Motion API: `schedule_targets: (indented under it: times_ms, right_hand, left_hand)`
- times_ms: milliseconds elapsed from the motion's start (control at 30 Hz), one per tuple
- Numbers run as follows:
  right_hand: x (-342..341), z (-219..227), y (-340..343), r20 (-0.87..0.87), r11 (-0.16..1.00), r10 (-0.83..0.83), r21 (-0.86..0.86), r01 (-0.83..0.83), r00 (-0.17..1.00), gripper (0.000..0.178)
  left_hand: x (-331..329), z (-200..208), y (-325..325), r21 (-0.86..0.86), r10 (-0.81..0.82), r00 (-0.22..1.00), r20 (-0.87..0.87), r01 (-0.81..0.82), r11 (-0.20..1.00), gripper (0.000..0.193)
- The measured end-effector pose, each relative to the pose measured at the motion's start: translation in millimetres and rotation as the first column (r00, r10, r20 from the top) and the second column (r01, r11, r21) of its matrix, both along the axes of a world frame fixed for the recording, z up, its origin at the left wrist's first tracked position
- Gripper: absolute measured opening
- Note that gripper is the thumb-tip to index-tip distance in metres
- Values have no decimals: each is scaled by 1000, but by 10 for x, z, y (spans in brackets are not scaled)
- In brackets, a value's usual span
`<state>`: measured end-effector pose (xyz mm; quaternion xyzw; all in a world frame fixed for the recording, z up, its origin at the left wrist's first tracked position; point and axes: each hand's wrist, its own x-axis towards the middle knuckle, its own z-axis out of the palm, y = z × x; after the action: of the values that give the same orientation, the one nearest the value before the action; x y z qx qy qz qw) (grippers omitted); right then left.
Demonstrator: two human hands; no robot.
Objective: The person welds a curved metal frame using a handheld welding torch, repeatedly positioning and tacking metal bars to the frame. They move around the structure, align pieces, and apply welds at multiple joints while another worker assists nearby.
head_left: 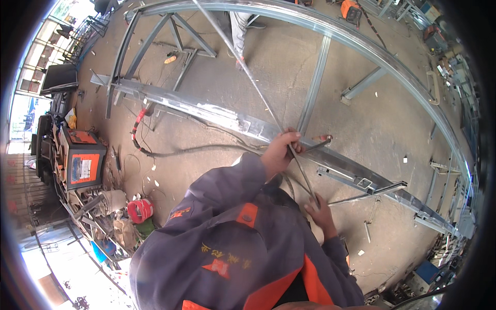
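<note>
A long thin metal rod (257, 85) runs slantwise from the top of the view down to my body. My left hand (281, 150) is closed around it above the metal beam (212, 114). Lower and to the right, my right hand (321, 214) has its fingers closed about the rod's near end. Beside my left hand, a dark bar-like piece with a red end (324, 138) lies across the beam; its kind is unclear. A grey cable (191, 151) passes behind my left forearm and ends in a red-taped part (138, 123) at the beam.
A large curved metal frame (356, 39) with a crossbar (314, 85) spans the far side. Another person's leg (238, 31) stands beyond it. An orange and black box (82, 160) and a red bucket (140, 211) stand at left. An orange machine (351, 11) sits far off.
</note>
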<state>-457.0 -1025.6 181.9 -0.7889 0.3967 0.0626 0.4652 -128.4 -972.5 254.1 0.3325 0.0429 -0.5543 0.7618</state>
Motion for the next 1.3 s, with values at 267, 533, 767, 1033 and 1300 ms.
schedule_targets:
  times_ms: [267, 533, 767, 1033, 1300]
  right_hand:
    - [-1169, -153, 639, -318, 963, -241, 36, 265, 917, 27]
    - [-14, -383, 1815, -411, 922, -319, 76, 381, 854, 35]
    - [1319, -404, 2132, -370, 859, -423, 128, 496, 827, 37]
    - [2299, -74, 1648, -432, 799, -374, 299, 522, 821, 37]
    - [2294, -457, 1790, -398, 802, -429, 246, 545, 811, 36]
  left_hand:
    - [994, -136, -190, 117, 75, 980, -182, -55, 992, 22]
    - [2354, -612, -480, 402, 12, 996, -88, 25, 915, 35]
    - [3310, -1077, -696, 398, 20, 1000, 19, -26, 917, 37]
    - [4299, -1358, -1051, 423, 42, 997, 72, -68, 904, 32]
    - [4567, -1455, -1152, 409, 76, 997, 26, -81, 909, 36]
